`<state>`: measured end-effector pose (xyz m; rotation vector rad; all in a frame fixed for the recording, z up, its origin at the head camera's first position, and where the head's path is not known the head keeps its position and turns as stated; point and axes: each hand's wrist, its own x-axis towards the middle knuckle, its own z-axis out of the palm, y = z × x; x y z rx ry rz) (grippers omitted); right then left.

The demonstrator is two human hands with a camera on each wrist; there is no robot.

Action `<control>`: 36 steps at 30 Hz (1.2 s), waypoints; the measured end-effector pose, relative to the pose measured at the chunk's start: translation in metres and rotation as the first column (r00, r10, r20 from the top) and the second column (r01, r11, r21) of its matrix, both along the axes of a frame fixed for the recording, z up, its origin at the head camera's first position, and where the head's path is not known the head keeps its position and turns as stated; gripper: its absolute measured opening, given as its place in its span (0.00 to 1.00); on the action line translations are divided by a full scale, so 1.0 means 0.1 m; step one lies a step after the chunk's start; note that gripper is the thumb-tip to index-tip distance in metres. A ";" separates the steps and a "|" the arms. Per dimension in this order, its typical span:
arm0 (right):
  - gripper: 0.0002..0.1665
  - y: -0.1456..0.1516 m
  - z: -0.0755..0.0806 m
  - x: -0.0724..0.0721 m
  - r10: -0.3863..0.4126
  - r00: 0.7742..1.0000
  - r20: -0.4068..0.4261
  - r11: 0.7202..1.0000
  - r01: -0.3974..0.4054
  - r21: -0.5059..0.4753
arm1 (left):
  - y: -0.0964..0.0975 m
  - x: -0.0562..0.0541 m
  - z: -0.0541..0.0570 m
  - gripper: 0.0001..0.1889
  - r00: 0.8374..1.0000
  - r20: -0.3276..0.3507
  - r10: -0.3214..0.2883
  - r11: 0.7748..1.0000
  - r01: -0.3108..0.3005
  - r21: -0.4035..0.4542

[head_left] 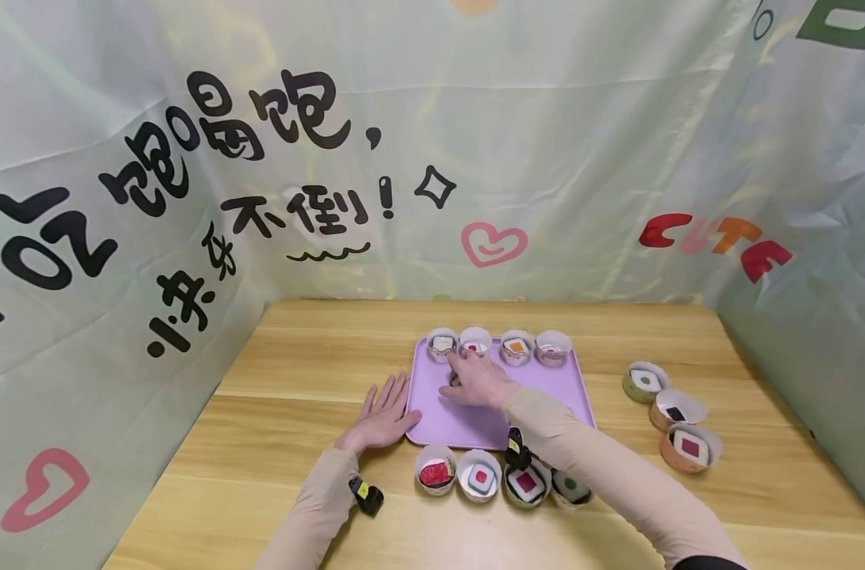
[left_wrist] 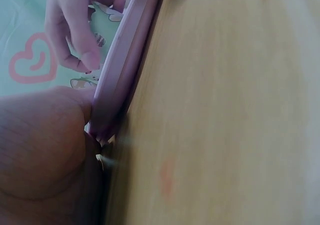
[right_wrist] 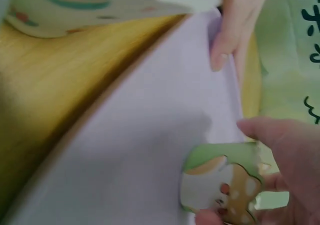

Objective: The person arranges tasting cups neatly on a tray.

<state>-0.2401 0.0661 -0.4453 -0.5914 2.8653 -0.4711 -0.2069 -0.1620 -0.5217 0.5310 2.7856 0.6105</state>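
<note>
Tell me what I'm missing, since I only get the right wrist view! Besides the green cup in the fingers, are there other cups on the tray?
Observer: Yes, four cups stand in a row along the far edge of the tray.
Operator: Any off to the side?
Observer: Three cups stand on the table, to the right of the tray.
Operator: And what's in the row on the near side?
Observer: The leftmost cup there holds something red.
</note>
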 end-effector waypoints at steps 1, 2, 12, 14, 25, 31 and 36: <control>0.44 0.02 0.02 0.00 0.006 1.000 0.011 1.000 -0.006 -0.008 | 0.00 0.00 0.00 0.39 1.000 -0.001 -0.001 1.000 0.001 0.001; 0.42 0.04 0.04 0.00 0.022 1.000 0.016 1.000 -0.022 -0.018 | 0.00 -0.01 0.00 0.39 1.000 -0.002 -0.003 1.000 0.003 0.000; 0.28 0.44 0.17 -0.09 0.345 0.939 0.007 0.923 -0.338 -0.183 | 0.00 -0.01 -0.02 0.39 1.000 -0.011 0.001 1.000 -0.001 0.004; 0.34 0.49 0.15 -0.10 0.391 0.920 0.006 0.902 -0.382 -0.201 | -0.01 -0.02 -0.02 0.39 1.000 -0.010 0.001 1.000 -0.001 0.002; 0.47 0.52 0.04 -0.12 0.469 0.881 -0.067 0.873 -0.474 -0.114 | 0.01 -0.01 -0.02 0.39 1.000 -0.004 0.000 1.000 0.000 0.001; 0.42 0.47 0.03 -0.11 0.442 0.893 -0.080 0.888 -0.449 -0.101 | 0.01 0.00 0.00 0.39 1.000 0.002 0.001 1.000 -0.001 0.001; 0.41 0.41 0.06 -0.09 0.378 0.925 -0.030 0.917 -0.379 -0.124 | 0.01 0.00 0.00 0.38 1.000 -0.002 -0.002 1.000 0.002 0.006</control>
